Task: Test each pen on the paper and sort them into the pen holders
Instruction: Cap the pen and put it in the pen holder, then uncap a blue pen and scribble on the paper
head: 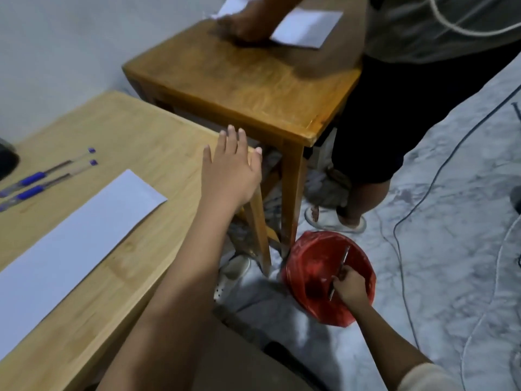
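My left hand (229, 167) is stretched out flat, fingers straight, over the far right corner of the light wooden table (135, 131). My right hand (348, 286) reaches down over a red bucket (310, 261) on the floor and grips a thin pen (339, 270) inside it. A long white sheet of paper (76, 238) lies on the light table. Two blue pens (48, 174) lie side by side at the table's left, beyond the paper.
A darker wooden table (253, 86) stands just behind, with white paper (307, 28) on it and another person's hand pressing there. That person's legs (363, 153) stand right of it. Cables (423, 193) trail across the grey floor. A dark object (7, 159) sits at the left edge.
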### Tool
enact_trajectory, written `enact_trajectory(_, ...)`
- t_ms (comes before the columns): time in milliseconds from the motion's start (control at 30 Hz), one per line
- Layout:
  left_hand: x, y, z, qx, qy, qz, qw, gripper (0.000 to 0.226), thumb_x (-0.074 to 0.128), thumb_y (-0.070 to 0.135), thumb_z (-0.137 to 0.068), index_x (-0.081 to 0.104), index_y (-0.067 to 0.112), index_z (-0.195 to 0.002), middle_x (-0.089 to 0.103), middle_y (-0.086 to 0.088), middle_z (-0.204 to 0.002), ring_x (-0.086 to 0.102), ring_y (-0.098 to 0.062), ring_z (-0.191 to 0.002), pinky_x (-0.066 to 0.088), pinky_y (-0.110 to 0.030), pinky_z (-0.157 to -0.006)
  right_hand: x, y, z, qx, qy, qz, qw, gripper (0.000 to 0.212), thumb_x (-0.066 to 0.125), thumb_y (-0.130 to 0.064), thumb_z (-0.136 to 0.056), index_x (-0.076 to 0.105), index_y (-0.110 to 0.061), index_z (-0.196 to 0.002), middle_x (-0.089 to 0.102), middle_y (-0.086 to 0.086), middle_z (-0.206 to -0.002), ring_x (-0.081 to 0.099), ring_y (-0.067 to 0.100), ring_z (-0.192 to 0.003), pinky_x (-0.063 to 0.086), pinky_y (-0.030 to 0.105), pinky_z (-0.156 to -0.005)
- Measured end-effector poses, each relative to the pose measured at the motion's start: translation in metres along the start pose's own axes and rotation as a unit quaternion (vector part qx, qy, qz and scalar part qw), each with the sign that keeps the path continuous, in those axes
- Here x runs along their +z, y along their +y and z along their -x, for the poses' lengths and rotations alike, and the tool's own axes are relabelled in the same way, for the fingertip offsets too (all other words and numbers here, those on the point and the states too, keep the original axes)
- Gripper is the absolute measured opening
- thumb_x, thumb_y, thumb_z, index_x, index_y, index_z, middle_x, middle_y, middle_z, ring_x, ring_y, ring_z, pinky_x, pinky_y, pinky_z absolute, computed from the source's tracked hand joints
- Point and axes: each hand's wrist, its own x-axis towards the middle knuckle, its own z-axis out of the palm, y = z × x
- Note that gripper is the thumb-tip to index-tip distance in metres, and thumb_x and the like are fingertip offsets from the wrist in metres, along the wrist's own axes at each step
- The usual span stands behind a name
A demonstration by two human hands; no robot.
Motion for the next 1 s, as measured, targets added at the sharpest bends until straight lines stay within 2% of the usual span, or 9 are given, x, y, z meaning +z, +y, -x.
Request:
enact_trajectory(233, 0.005, -0.001, -0.004, 0.005, 0.024, -0.01, 1.0, 0.057, 0.013, 0.043, -0.099, 0.009, 0.018, -0.15, 0.002, -0.002, -0.16, -0.002, -0.016, -0.147, 0.001, -0.041, -0.118, 0.0, 0.021, -0.036, 0.072, 0.023, 0.02, 0.997, 0.021, 0.06, 0.003, -0.076, 0.061, 0.008, -0.097, 0.068, 0.027, -0.094, 0.062, 0.04, -0.094, 0.041, 0.03, -0.076)
enact_trajectory(367, 0.007, -0.002, -0.005, 0.006, 0.036, -0.015, 0.999, 0.058, 0.013, 0.044, -0.099, 0.01, 0.018, -0.15, 0.004, -0.001, -0.16, -0.001, -0.016, -0.147, 0.002, -0.041, -0.118, -0.003, 0.024, -0.049, 0.085, 0.036, 0.021, 0.995, 0.025, 0.058, -0.009, -0.085, 0.064, 0.005, -0.104, 0.068, 0.025, -0.101, 0.06, 0.039, -0.102, 0.043, 0.034, -0.086)
enact_trajectory(500, 0.008, -0.004, -0.006, 0.006, 0.042, -0.018, 0.999, 0.058, 0.013, 0.045, -0.099, 0.011, 0.018, -0.15, 0.005, -0.002, -0.16, 0.0, -0.016, -0.147, 0.002, -0.041, -0.119, -0.002, 0.024, -0.047, 0.085, 0.035, 0.032, 0.995, 0.033, 0.056, -0.008, -0.087, 0.059, 0.005, -0.117, 0.063, 0.025, -0.117, 0.055, 0.038, -0.114, 0.038, 0.033, -0.095)
enact_trajectory(767, 0.004, -0.003, -0.005, 0.012, 0.04, -0.018, 0.999, 0.058, 0.013, 0.045, -0.099, 0.012, 0.017, -0.15, 0.006, -0.003, -0.16, 0.001, -0.017, -0.147, 0.003, -0.041, -0.118, -0.014, 0.01, -0.034, 0.044, 0.026, 0.048, 0.998, 0.035, 0.055, -0.004, -0.084, 0.059, 0.003, -0.119, 0.062, 0.025, -0.119, 0.055, 0.039, -0.114, 0.04, 0.037, -0.098)
enact_trajectory(867, 0.0, -0.003, -0.004, 0.014, 0.033, -0.016, 0.999, 0.059, 0.012, 0.045, -0.099, 0.011, 0.017, -0.15, 0.005, -0.003, -0.16, 0.001, -0.017, -0.147, 0.004, -0.042, -0.118, -0.031, -0.002, -0.031, 0.011, 0.032, 0.059, 0.998, 0.035, 0.055, -0.004, -0.083, 0.06, 0.003, -0.117, 0.063, 0.026, -0.117, 0.056, 0.04, -0.112, 0.042, 0.036, -0.095)
enact_trajectory(1000, -0.004, -0.002, -0.004, 0.009, 0.012, -0.007, 1.0, 0.06, 0.013, 0.046, -0.099, 0.01, 0.016, -0.15, 0.004, -0.003, -0.16, 0.0, -0.018, -0.147, 0.005, -0.043, -0.118, -0.063, -0.029, -0.026, -0.052, 0.058, 0.074, 0.994, 0.022, 0.052, 0.0, -0.082, 0.063, 0.009, -0.098, 0.066, 0.029, -0.099, 0.06, 0.043, -0.096, 0.042, 0.035, -0.078)
